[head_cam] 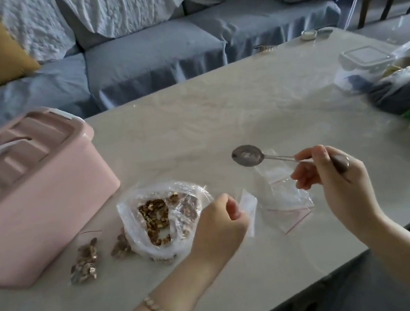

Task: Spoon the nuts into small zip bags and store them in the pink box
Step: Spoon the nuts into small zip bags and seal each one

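A large clear bag of nuts (158, 219) lies open on the table, near the front. My left hand (219, 227) is just right of it and pinches an empty small zip bag (249, 208). My right hand (335, 178) grips the handle of a metal spoon (249, 155), whose empty bowl points left above the table. Under that hand lies a loose pile of empty zip bags (285, 199). Two filled small bags of nuts (85, 260) (120, 245) lie left of the big bag. The pink box (31, 197) stands at the left with its lid closed.
The white table (218, 107) runs to a front edge at the right. A clear lidded container (363, 58) and plastic bags of goods (407, 86) sit at the far right. A small white cup (309, 34) stands at the back edge. A blue sofa (150, 56) lies behind.
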`<control>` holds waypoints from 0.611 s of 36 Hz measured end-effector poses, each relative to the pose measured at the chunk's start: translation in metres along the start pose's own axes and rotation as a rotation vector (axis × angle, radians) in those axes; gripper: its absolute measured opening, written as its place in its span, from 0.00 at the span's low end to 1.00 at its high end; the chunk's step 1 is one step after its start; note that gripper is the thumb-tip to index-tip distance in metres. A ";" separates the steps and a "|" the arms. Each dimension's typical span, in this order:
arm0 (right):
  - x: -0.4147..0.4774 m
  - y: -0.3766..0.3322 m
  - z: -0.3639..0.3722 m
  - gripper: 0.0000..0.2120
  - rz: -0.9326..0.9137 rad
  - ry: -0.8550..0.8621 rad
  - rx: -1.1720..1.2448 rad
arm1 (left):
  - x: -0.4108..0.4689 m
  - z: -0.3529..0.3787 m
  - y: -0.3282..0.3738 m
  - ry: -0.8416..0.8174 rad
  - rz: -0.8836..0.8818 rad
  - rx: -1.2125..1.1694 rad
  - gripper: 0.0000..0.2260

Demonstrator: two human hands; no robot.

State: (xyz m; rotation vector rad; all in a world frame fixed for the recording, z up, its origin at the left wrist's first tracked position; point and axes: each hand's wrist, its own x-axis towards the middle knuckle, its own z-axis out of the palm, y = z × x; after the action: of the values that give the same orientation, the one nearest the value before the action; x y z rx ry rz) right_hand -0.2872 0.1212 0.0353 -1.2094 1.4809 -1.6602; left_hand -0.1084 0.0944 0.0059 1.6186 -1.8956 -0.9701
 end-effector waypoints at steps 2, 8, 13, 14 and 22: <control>-0.007 0.002 0.013 0.14 -0.018 -0.082 0.023 | -0.011 -0.032 -0.005 0.081 -0.024 -0.100 0.09; -0.034 0.019 0.057 0.13 -0.263 -0.422 -0.014 | -0.030 -0.110 -0.041 0.453 -0.119 -0.284 0.09; -0.055 0.044 0.084 0.12 -0.492 -0.633 -0.295 | -0.050 -0.136 -0.074 0.528 -0.278 -0.473 0.11; -0.058 0.050 0.087 0.13 -0.535 -0.658 -0.344 | -0.054 -0.137 -0.077 0.519 -0.283 -0.538 0.08; -0.063 0.094 0.097 0.27 -0.861 -0.764 -0.756 | -0.070 -0.137 -0.089 0.536 -0.339 -0.799 0.02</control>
State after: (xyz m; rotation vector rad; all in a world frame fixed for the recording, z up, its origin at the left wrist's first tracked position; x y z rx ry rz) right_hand -0.1859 0.1173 -0.0741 -2.7864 1.1223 -0.7649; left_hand 0.0640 0.1286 0.0332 1.4873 -0.7397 -1.0864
